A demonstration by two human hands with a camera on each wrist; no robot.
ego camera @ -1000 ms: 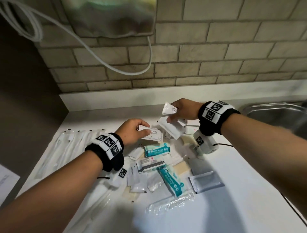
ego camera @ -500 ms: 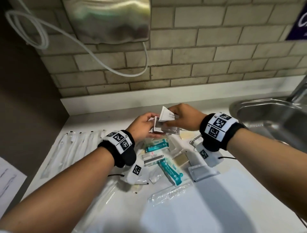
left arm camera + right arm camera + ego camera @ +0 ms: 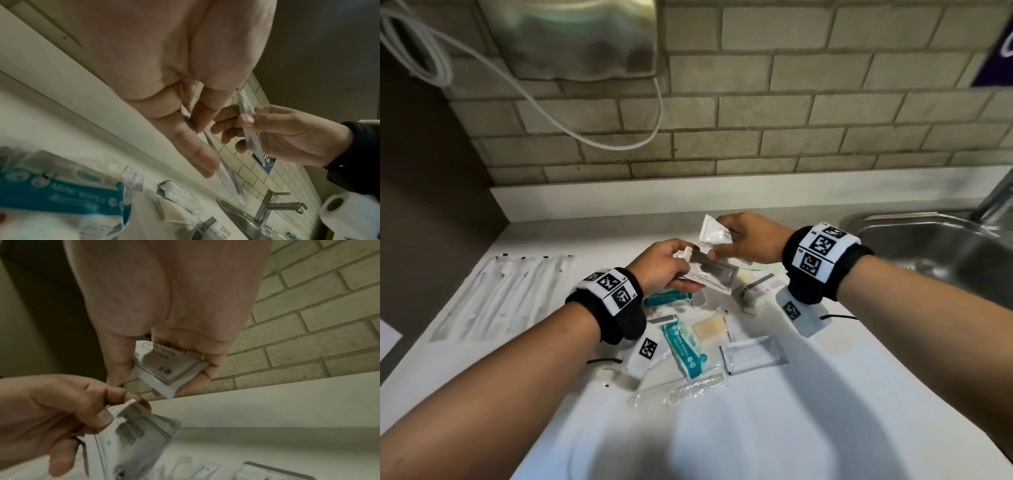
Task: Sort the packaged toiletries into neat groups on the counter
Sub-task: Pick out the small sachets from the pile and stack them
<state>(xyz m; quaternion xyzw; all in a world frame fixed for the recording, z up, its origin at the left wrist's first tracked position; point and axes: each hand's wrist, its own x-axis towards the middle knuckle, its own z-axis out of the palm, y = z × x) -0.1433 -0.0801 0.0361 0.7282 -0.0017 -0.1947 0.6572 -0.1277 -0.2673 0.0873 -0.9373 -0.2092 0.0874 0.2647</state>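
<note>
Above a loose pile of packets on the white counter (image 3: 825,394), my two hands meet. My left hand (image 3: 671,263) pinches a small stack of white printed sachets (image 3: 710,272), also seen in the right wrist view (image 3: 131,433). My right hand (image 3: 736,236) grips another pair of white sachets (image 3: 714,233), held between thumb and fingers (image 3: 166,368). Its lower fingers touch the left hand's stack. Below lie teal wipe packs (image 3: 685,349), a clear pouch (image 3: 751,354) and a beige soap bar (image 3: 710,327).
A row of long clear-wrapped toothbrushes (image 3: 510,294) lies at the left of the counter. A steel sink (image 3: 928,246) with a tap (image 3: 273,206) sits at the right. A wrapped comb (image 3: 688,387) lies nearest me. Brick wall and a hanging white cable (image 3: 592,133) stand behind.
Both hands lifted from the pile and came together. The left hand's sachet stack now sits under the right hand's fingers, which still hold their own sachets.
</note>
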